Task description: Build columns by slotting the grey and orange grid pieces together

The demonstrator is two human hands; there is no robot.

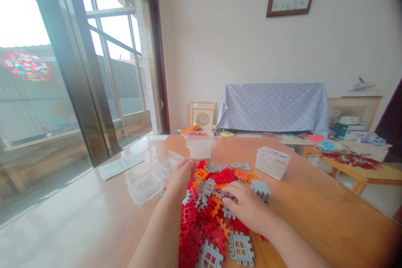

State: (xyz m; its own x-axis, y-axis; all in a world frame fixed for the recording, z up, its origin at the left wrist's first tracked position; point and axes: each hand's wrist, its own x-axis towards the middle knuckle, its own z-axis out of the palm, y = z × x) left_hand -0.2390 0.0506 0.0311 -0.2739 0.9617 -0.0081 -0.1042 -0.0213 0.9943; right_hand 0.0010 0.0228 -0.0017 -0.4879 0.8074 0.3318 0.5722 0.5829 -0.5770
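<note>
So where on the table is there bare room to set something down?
Bare table shows right of the plastic box and right forearm, and left of the left forearm, nearer than the paper and clear trays. The middle is crowded: plastic pieces lie by the left hand and right hand.

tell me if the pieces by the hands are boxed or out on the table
Out: the red, orange and gray pieces lie heaped on the tabletop, with nothing enclosing them.

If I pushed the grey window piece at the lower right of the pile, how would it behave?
The grey window piece probably won't roll: it's flat and squarish with notched edges. It looks like moulded plastic, so likely stiff; its open panes suggest it's light.
</note>
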